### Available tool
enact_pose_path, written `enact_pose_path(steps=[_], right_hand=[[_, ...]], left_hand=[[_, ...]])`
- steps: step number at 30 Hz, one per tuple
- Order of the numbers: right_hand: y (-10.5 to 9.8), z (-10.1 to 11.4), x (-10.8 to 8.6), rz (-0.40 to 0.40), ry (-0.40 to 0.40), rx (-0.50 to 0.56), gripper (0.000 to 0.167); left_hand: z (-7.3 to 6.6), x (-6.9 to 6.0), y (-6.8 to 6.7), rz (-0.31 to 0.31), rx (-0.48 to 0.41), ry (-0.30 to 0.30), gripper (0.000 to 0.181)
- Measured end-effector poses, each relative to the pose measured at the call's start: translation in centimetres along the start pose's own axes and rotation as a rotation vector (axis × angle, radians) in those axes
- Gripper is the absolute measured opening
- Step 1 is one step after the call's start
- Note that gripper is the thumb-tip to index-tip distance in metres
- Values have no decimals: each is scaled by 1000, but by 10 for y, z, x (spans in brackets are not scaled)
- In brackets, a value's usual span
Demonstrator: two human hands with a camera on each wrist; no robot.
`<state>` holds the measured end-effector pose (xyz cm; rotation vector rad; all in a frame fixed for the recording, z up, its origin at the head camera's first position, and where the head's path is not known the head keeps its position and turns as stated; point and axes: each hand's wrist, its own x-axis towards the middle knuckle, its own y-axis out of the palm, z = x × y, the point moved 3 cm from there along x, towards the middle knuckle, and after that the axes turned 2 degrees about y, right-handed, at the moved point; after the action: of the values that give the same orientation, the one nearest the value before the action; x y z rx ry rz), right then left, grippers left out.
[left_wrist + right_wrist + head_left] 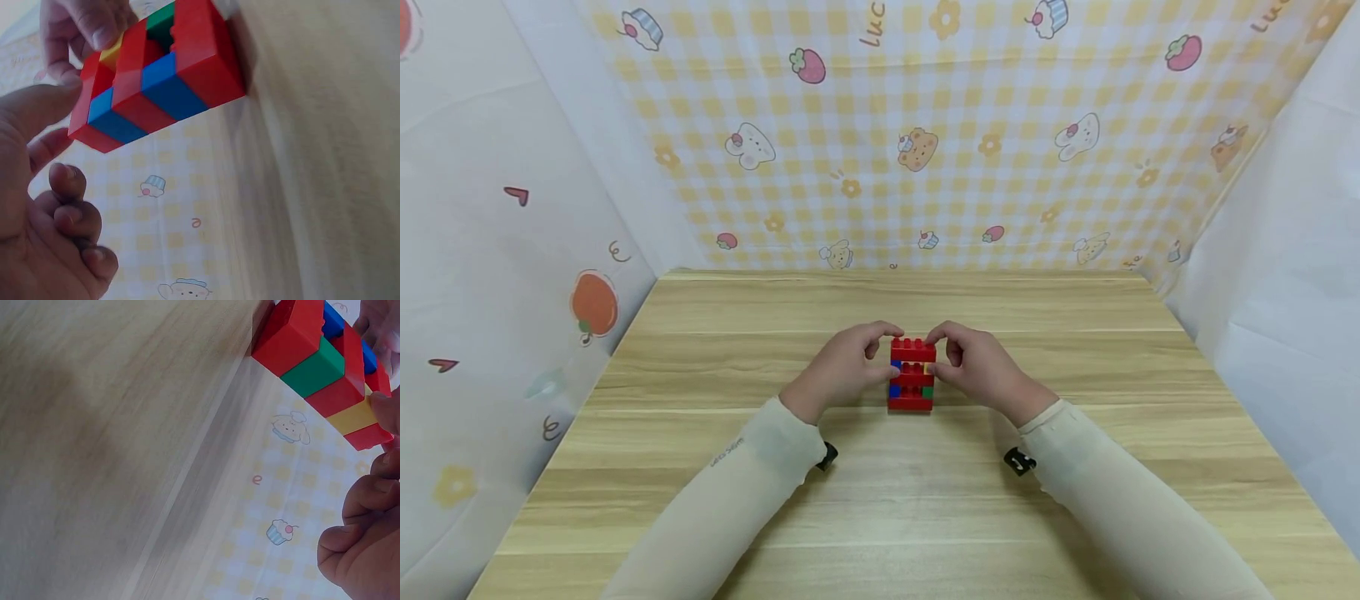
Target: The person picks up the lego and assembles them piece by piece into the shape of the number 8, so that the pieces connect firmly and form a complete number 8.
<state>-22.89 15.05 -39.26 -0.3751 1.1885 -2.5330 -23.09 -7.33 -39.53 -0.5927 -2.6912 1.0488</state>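
A small tower of toy building bricks [912, 404] stands upright on the table, made of three long red bricks with shorter bricks between them. Blue bricks [172, 86] fill the left side; a green brick [314, 369] and, above it, a yellow brick [351, 417] fill the right. My left hand [844, 367] pinches the tower's upper left end, index finger at the top red brick [913, 353] and thumb lower on the front. On the opposite end, my right hand [988, 368] grips likewise, its thumb by the yellow brick. The other fingers of both hands are curled.
The wood-grain table [895, 517] extends around the tower on every side. Behind it hangs a yellow checked cloth [880, 192] with printed cartoons. White cloth walls [512, 275] border the left and right. A dark wrist device [1019, 461] sits under each sleeve cuff.
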Motion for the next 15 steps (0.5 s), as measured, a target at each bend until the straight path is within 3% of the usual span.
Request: enact_pose_path(steps=[5, 15], right_hand=[[1, 0, 0, 3, 10, 14, 29], [2, -6, 2, 22, 20, 51, 28]], left_hand=[[-1, -6, 4, 13, 126, -36, 65], [-2, -11, 18, 49, 326, -42, 89]])
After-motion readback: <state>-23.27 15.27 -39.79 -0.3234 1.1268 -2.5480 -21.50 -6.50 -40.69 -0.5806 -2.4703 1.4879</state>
